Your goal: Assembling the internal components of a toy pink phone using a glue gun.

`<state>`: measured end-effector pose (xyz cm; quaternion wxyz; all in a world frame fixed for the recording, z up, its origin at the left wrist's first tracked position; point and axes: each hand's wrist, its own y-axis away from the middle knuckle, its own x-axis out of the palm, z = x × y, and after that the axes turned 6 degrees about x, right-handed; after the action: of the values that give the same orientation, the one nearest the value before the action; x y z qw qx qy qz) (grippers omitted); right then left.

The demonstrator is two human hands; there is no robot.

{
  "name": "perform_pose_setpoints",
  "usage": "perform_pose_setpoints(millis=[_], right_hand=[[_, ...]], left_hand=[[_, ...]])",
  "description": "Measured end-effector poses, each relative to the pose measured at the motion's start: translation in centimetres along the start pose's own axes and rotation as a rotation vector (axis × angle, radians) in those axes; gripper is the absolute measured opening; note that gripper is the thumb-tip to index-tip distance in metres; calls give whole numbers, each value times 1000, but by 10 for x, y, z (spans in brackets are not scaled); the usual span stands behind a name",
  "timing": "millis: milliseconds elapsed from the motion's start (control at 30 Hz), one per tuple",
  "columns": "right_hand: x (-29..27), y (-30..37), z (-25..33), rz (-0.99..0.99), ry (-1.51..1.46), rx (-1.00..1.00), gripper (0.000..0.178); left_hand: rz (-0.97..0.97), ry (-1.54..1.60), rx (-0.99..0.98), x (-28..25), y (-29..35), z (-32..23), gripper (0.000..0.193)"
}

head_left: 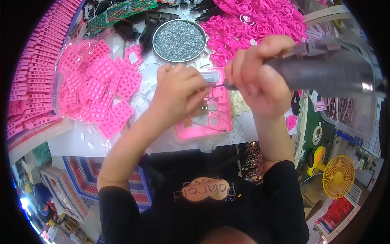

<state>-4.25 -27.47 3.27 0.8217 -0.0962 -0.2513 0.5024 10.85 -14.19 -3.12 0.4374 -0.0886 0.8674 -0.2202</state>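
A dark grey electric screwdriver (pixel 325 71) lies almost level in the grip of my right hand (pixel 262 79), its fingers wrapped round the front end. The bit points left, toward the fingertips of my left hand (pixel 178 87). Those fingers are pinched together beside the bit; whatever they hold, if anything, is hidden. Under both hands is a pink plastic casing (pixel 199 132), open side up, with thin dark wires across it. A clear-grey rectangular piece (pixel 210 76) sits at its far end, partly behind my left fingers.
A round metal dish of small screws (pixel 179 40) stands beyond the casing. Pink keypads (pixel 95 81) spill from a clear bag at left. Pink ring-shaped parts (pixel 256 24) are heaped at far right. Circuit boards (pixel 122 12) lie far left; a yellow fan (pixel 338 176) stands low at right.
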Motion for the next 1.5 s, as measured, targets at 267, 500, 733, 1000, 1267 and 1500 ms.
perform_pose_setpoints(millis=[267, 500, 733, 1000, 1267, 1500], right_hand=[[7, 11, -5, -40, -207, -84, 29], [11, 12, -12, -79, -111, -110, 29], [-18, -11, -35, -156, 217, -45, 17], [-19, -8, -56, -181, 342, 2, 15], [-26, -30, -44, -13, 321, 226, 14], [-73, -53, 13, -122, 319, 93, 56]], left_hand=[[-111, 68, -4, 10, 11, -12, 12], [-169, -97, 41, 15, 12, -14, 17], [-69, -348, -57, 22, 0, -7, 26], [-80, -309, -56, 26, 2, -2, 27], [57, -52, -75, 22, -11, 15, 44], [34, 96, -239, -54, 0, -28, 56]])
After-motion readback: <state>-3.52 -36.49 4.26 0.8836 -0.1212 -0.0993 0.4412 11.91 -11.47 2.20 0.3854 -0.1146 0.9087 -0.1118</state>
